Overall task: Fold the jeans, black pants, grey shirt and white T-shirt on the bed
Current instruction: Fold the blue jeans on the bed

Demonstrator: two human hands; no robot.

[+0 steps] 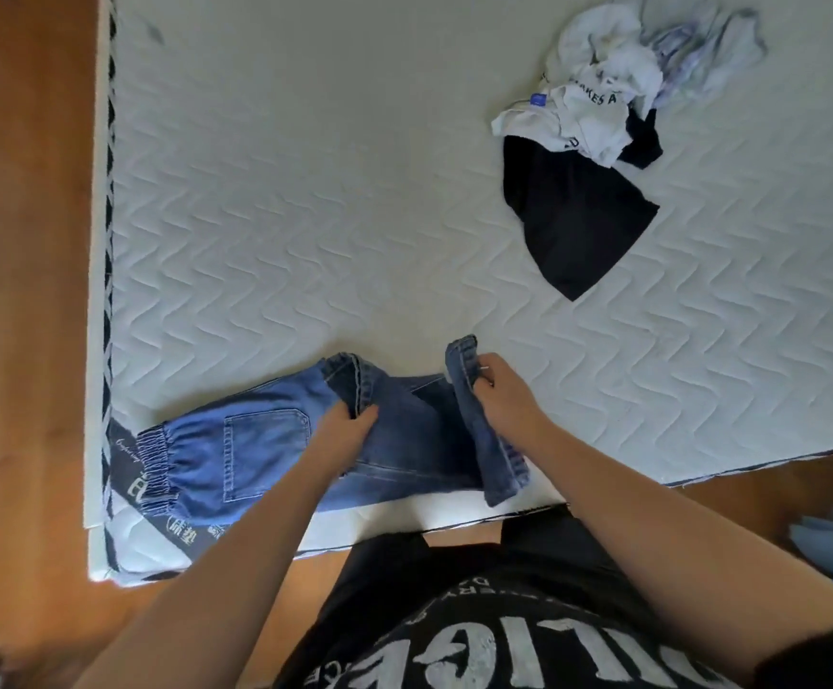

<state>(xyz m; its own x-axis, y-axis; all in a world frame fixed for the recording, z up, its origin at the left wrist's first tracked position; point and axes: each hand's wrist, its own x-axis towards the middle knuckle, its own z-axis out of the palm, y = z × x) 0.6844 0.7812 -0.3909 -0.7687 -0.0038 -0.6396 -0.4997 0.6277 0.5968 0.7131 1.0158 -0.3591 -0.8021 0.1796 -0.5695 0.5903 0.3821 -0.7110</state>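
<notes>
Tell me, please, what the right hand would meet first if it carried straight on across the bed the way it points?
Probably only bare mattress: the right hand points up-left, so the black pants seem off-line.

The jeans (265, 450) are mid-blue denim, faded paler toward the waistband, with lighter stitching round the pocket. The bed (305, 191) is white, quilted in a wavy zigzag pattern, with a black-and-white edge band bearing white lettering. The pants (573, 216) are plain black, the T-shirt (588, 106) white with dark lettering, the shirt (703, 52) pale grey, and the floor (21, 241) reddish-brown wood.
</notes>
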